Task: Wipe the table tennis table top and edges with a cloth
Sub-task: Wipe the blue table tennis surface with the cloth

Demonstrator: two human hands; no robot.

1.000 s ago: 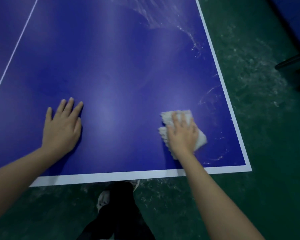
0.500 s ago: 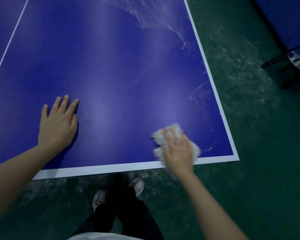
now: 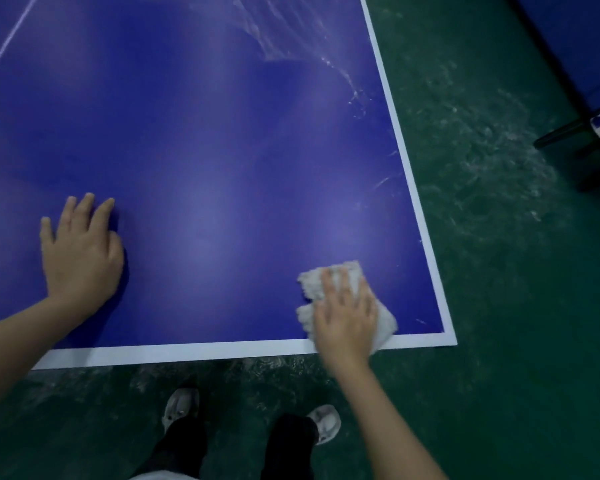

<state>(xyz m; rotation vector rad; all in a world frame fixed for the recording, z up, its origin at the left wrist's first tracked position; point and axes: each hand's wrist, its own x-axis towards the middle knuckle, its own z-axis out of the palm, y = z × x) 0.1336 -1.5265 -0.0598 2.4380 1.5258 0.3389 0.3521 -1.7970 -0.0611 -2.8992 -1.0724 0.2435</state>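
The blue table tennis table (image 3: 222, 150) with white border lines fills the upper left of the view, its near right corner at lower right. A crumpled white cloth (image 3: 385, 323) lies on the top close to that corner, partly over the near white edge line. My right hand (image 3: 345, 317) presses flat on the cloth with straight fingers. My left hand (image 3: 80, 251) rests flat on the blue surface near the front edge, fingers spread, holding nothing. Wet streaks (image 3: 291, 36) show on the far right part of the top.
Green floor (image 3: 499, 271) with pale scuff marks surrounds the table on the right and front. My feet in light shoes (image 3: 181, 407) stand just below the near edge. A dark frame or stand (image 3: 575, 129) sits at the right edge, beside a blue panel.
My right hand slid the cloth from farther in on the blue top toward the near edge, now overlapping the white line by the corner. My left hand stayed planted.
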